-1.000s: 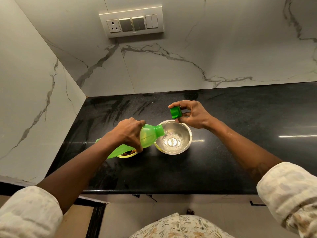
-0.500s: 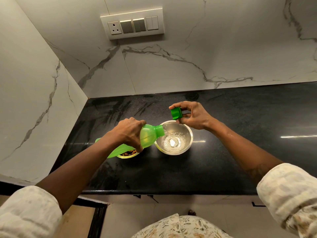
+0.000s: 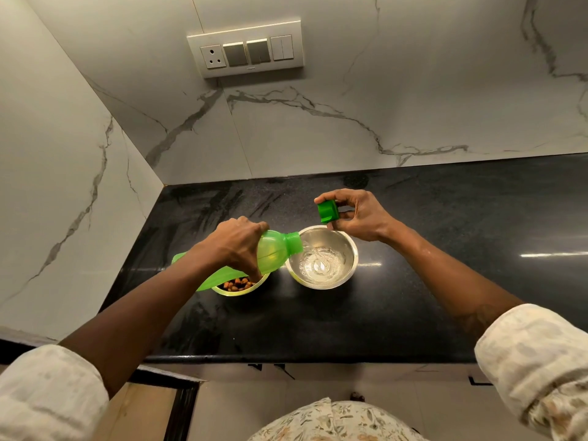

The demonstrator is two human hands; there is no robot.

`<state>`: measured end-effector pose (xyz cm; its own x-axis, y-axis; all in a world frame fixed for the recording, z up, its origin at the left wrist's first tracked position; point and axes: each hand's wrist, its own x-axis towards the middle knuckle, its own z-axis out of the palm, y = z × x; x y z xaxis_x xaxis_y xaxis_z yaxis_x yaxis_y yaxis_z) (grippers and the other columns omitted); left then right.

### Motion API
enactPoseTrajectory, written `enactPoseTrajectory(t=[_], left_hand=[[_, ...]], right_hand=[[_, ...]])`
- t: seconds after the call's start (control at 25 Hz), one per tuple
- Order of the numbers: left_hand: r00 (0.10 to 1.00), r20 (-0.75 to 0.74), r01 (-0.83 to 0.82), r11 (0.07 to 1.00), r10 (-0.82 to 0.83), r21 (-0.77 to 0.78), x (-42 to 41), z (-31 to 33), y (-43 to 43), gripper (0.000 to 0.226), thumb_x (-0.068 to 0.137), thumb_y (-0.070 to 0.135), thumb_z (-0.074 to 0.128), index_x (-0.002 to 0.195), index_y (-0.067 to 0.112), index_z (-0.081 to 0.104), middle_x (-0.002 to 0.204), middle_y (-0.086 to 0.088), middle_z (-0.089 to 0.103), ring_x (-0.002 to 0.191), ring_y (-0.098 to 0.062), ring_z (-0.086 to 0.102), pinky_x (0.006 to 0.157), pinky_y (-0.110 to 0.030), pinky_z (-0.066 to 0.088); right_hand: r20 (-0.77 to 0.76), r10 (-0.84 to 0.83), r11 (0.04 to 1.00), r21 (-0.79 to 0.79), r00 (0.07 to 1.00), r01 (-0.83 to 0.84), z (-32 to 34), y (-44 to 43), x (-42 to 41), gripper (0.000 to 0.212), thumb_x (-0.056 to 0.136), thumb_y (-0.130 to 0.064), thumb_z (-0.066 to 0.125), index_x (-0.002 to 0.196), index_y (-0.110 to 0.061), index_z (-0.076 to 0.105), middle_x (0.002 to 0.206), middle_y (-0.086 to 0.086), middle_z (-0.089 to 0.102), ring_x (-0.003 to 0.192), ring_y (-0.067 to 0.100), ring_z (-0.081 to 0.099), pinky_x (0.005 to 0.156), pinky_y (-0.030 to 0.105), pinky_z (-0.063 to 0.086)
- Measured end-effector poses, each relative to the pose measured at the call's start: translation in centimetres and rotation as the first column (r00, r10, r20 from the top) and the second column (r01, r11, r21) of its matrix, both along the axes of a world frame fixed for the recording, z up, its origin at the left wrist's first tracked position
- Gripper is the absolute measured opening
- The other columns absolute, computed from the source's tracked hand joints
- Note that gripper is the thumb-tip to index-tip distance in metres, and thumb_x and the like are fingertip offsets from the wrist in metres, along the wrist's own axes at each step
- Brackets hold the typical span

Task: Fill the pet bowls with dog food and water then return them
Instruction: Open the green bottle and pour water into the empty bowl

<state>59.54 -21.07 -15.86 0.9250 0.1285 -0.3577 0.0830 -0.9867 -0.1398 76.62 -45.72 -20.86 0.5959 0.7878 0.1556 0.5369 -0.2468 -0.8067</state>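
My left hand (image 3: 237, 245) grips a green plastic bottle (image 3: 272, 251), tipped on its side with its open neck over a steel bowl (image 3: 322, 259). Rippling water lies in that bowl. Above the bowl's far rim, my right hand (image 3: 358, 216) pinches the bottle's green cap (image 3: 327, 211). A second bowl (image 3: 238, 286) with brown dog food stands to the left, partly hidden under the bottle and my left hand. Both bowls sit on the black counter (image 3: 445, 233).
Marble walls close the counter at the left and the back. A switch panel (image 3: 245, 47) is mounted on the back wall. The counter's front edge (image 3: 318, 358) runs just before my body, with floor and cabinet fronts below.
The bottle stays tipped over the steel bowl while the water in it keeps rippling. Both hands hold nearly the same places.
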Motion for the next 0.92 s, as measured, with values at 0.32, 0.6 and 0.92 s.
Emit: enactPoseTrajectory(t=[0.32,0.6,0.92], left_hand=[[1.0,0.007,-0.001,1.0,0.001,0.004,0.0,0.8,0.4,0.114,0.054,0.065,0.09,0.149,0.021,0.045,0.105,-0.001,0.06,0.098,-0.024,0.062,0.074,-0.034,0.055],[1.0,0.012,0.011,1.0,-0.012,0.013,0.0,1.7,0.7,0.112,0.053,0.064,0.091,0.147,0.021,0.047,0.099,0.002,0.059,0.086,-0.019,0.06,0.065,-0.03,0.052],[0.999,0.022,0.024,0.998,-0.025,0.051,-0.1,2.7,1.0,0.111,0.051,0.065,0.092,0.143,0.021,0.05,0.104,-0.004,0.063,0.092,-0.024,0.062,0.072,-0.036,0.059]], right_hand=[[-0.011,-0.006,1.0,0.001,1.0,0.006,0.0,0.1,-0.1,0.058,0.083,-0.004,0.082,0.129,-0.034,0.064,0.136,0.0,0.062,0.124,0.022,0.061,0.102,0.043,0.058],[-0.001,-0.009,1.0,0.011,1.0,0.009,0.2,0.2,-0.2,0.058,0.083,-0.005,0.082,0.129,-0.036,0.064,0.135,0.0,0.062,0.124,0.023,0.061,0.102,0.044,0.058],[-0.029,-0.013,0.999,0.036,0.999,0.014,0.2,0.3,-0.6,0.057,0.082,-0.002,0.081,0.128,-0.032,0.066,0.131,-0.004,0.062,0.123,0.022,0.062,0.1,0.042,0.059]])
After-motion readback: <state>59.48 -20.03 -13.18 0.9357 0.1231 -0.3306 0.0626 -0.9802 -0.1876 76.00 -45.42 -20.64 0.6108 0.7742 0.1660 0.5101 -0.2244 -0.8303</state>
